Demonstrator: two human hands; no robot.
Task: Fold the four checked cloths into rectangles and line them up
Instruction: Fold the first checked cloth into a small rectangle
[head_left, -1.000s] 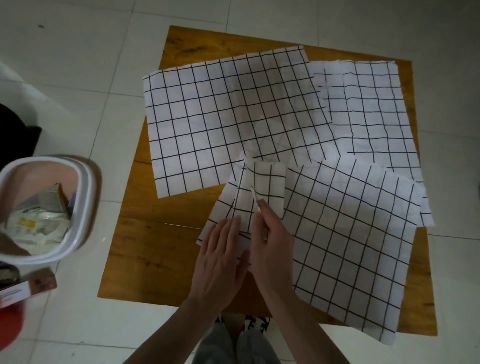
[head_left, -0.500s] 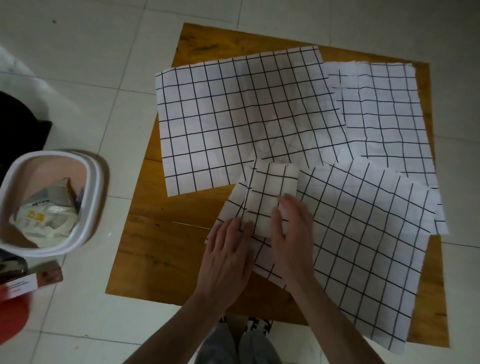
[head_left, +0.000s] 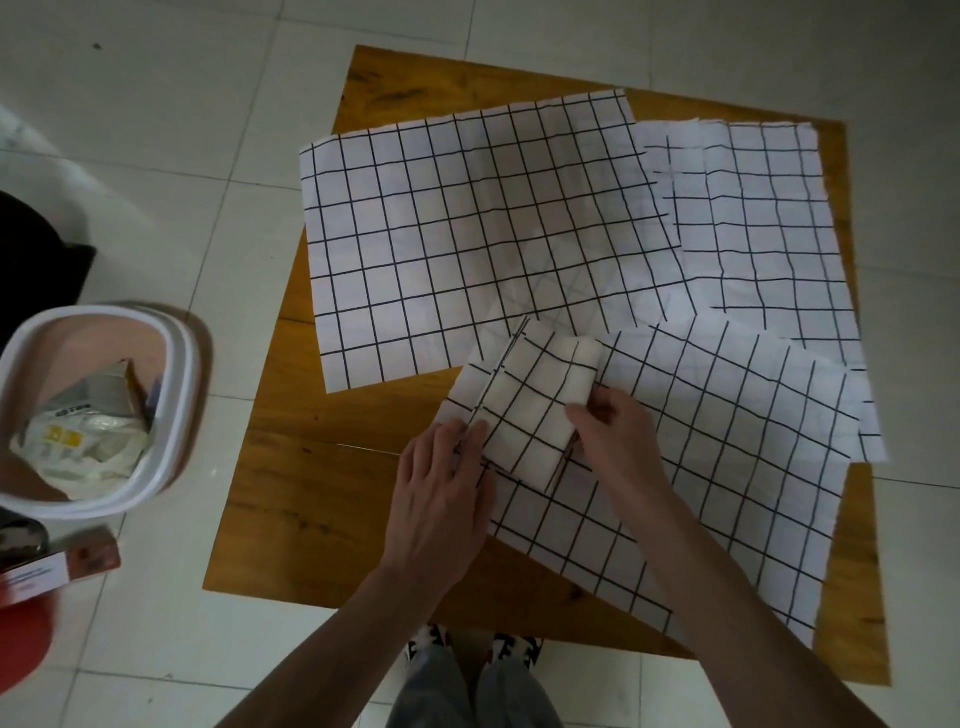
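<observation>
A small folded checked cloth (head_left: 530, 410) lies on the near checked cloth (head_left: 701, 467), which is spread flat and skewed on the wooden table (head_left: 311, 493). My left hand (head_left: 441, 499) rests flat, its fingertips pressing the folded cloth's left edge. My right hand (head_left: 618, 436) pinches the folded cloth's right edge, which is slightly raised. A large checked cloth (head_left: 457, 234) lies flat at the back left. Another checked cloth (head_left: 769, 218) lies flat at the back right, partly under the other two.
A white-rimmed bin (head_left: 171, 364) with paper rubbish stands on the tiled floor left of the table. A small box (head_left: 57, 569) and a red object (head_left: 21, 644) lie in front of it. My feet are at the table's near edge.
My right hand has slid to the folded cloth's right edge and now grips it. The left hand's fingertips have moved onto its left edge. The folded piece lies flatter and wider.
</observation>
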